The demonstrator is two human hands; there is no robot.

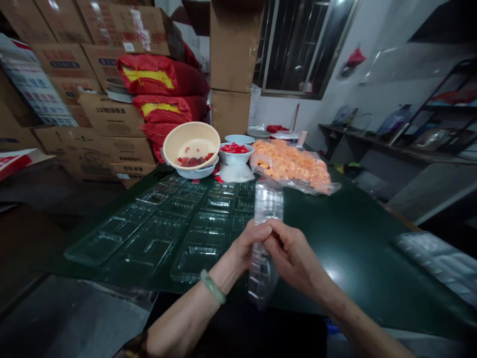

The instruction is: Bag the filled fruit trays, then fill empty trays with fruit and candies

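Observation:
Near the front edge of the green table, both my hands grip a narrow stack of clear plastic trays (269, 199), held on edge and pointing away from me. My left hand (249, 242), with a pale green bangle on its wrist, is closed around the stack's left side. Against the right side, my right hand (288, 244) is closed, its thumb and fingers meeting my left thumb at the top. To the left, several clear compartment trays (203, 248) lie in rows on the table, the closest one just beside my left forearm.
A tilted cream basin (192, 144) with red pieces, a bowl of red packets (234, 151) and a bag of orange pieces (292, 166) stand at the table's back. More clear trays (436, 258) lie at the right edge. Cardboard boxes (115, 114) and red sacks (164, 79) are piled behind.

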